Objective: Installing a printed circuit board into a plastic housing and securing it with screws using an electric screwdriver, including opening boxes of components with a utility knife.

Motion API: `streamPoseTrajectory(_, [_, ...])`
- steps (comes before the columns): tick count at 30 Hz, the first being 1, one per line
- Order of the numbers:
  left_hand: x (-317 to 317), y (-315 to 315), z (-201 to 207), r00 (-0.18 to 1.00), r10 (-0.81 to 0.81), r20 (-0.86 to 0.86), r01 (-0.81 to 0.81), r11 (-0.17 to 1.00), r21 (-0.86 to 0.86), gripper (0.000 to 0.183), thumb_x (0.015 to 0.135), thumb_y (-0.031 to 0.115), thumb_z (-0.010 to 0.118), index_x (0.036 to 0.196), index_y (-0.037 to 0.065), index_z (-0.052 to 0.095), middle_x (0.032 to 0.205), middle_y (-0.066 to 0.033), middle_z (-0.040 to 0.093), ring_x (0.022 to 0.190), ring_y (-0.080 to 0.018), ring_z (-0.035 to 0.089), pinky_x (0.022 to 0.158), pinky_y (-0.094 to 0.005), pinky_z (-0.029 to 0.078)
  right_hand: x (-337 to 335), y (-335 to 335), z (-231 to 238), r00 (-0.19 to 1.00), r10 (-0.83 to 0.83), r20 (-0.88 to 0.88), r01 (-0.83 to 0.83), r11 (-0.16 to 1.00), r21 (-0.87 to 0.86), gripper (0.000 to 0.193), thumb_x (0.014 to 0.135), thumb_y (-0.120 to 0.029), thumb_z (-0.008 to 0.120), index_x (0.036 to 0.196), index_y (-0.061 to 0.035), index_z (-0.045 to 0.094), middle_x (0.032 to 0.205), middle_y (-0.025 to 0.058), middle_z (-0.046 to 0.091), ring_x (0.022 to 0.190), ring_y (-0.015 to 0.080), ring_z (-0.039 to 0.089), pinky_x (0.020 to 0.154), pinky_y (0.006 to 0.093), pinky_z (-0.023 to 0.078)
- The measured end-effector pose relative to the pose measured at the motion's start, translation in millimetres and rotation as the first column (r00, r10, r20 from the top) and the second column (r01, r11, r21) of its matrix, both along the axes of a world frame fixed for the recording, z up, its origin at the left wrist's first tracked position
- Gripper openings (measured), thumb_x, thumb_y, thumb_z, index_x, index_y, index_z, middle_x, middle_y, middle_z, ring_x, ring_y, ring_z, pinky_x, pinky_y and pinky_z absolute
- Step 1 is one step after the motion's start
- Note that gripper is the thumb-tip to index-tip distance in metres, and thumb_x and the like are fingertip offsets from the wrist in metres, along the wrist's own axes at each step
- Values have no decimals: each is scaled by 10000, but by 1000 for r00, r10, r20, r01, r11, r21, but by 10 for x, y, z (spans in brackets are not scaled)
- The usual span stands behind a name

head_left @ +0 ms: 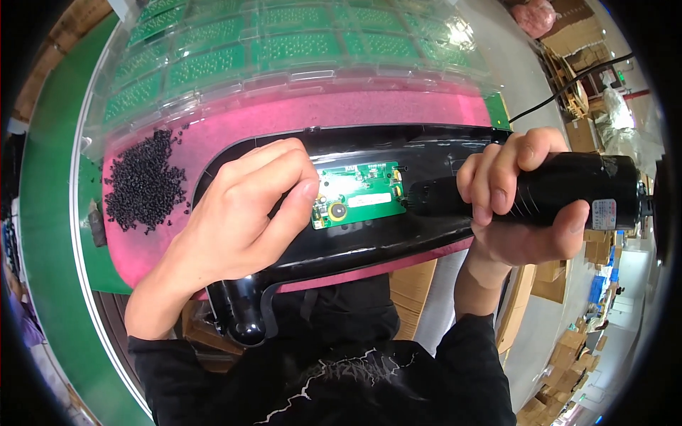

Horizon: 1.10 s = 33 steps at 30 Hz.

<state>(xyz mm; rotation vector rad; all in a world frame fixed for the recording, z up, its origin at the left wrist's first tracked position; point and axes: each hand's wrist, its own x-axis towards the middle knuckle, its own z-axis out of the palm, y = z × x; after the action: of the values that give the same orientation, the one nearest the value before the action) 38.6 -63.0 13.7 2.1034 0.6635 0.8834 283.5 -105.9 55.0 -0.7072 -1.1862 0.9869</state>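
A green circuit board (pixel 362 193) lies in a long black plastic housing (pixel 334 252), which has a stubby rounded arm at its lower left. My left hand (pixel 245 206) is closed over the board's left end, thumb against curled fingers. What those fingers hold, if anything, is hidden. In my right hand (pixel 518 192) is a black electric screwdriver (pixel 575 188), lying roughly level with its nose pointing left. That nose reaches the board's right edge; whether the tip touches a screw there cannot be made out.
A pink mat (pixel 312 110) lies under the housing on a green-topped table (pixel 50 177). Small black screws (pixel 145 181) are heaped at the left. Clear plastic trays (pixel 284 53) with several green boards stand at the back. A black cable (pixel 568 85) runs at the right; cardboard boxes (pixel 561 355) stand beyond.
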Motion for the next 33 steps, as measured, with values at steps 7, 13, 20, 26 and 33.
streamPoseTrajectory(7, [82,-23,13,999,28,-23,-28,999,-16,22,839,-24,545,825,-12,533,797,-110,559,744,-259,558,698,-325,452,-137,75,26,997,40,62,-35,996,-84,593,783,-621,627,871,-65,438,570,-7,464,395,73,391,414,222,329])
streamPoseTrajectory(13, [15,31,-38,995,-6,-95,9,999,30,79,803,-12,648,852,-18,586,825,-109,609,779,-264,596,710,-346,480,-141,1,11,998,5,64,-1,998,-58,622,783,-639,620,924,-52,472,576,-8,475,427,85,424,449,236,352])
streamPoseTrajectory(20, [44,20,-42,987,-150,52,151,988,-8,146,721,-13,747,845,-12,671,821,-103,670,787,-259,637,711,-340,514,-238,-78,233,950,216,-226,-162,958,235,482,827,-506,635,951,-71,467,666,-5,518,448,91,474,497,261,412])
streamPoseTrajectory(26, [-18,31,-6,982,-124,144,137,987,-89,117,742,-20,734,846,-28,682,783,-106,685,745,-241,649,684,-324,517,-387,-79,261,942,199,-270,-111,944,309,431,823,-442,646,958,-81,453,650,-18,502,463,76,482,540,254,426])
streamPoseTrajectory(33, [-20,43,-20,980,-83,179,91,995,-41,118,749,-38,721,859,-40,677,787,-116,688,752,-234,658,677,-317,521,-370,-102,308,929,221,-296,-130,946,297,404,792,-391,679,948,-96,452,644,-31,508,462,70,487,556,251,423])
